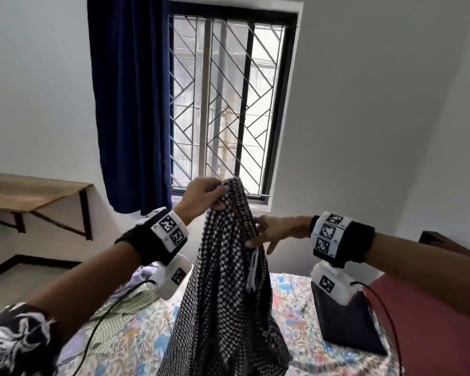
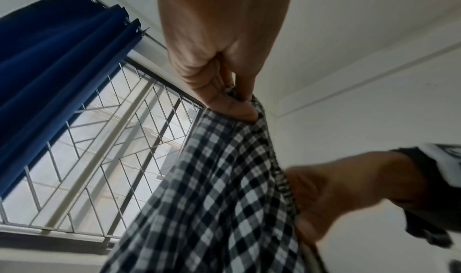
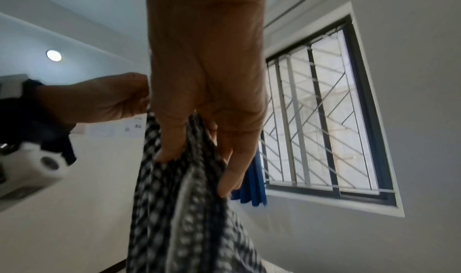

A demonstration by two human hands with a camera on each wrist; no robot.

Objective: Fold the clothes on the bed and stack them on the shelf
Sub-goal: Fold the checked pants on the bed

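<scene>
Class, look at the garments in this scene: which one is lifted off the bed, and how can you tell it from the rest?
The black-and-white checked garment, pinched by the left hand and right hand. The striped garment and dark folded garment lie on the bed.

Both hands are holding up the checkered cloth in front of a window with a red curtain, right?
Not quite. Both the left hand and right hand hold the checkered cloth up, but the curtain is dark blue, as the head view shows.

The checked garment (image 1: 228, 289) runs off the head view's bottom edge; its kind cannot be told, the right hand (image 2: 344, 194) is blurred in the left wrist view
</scene>
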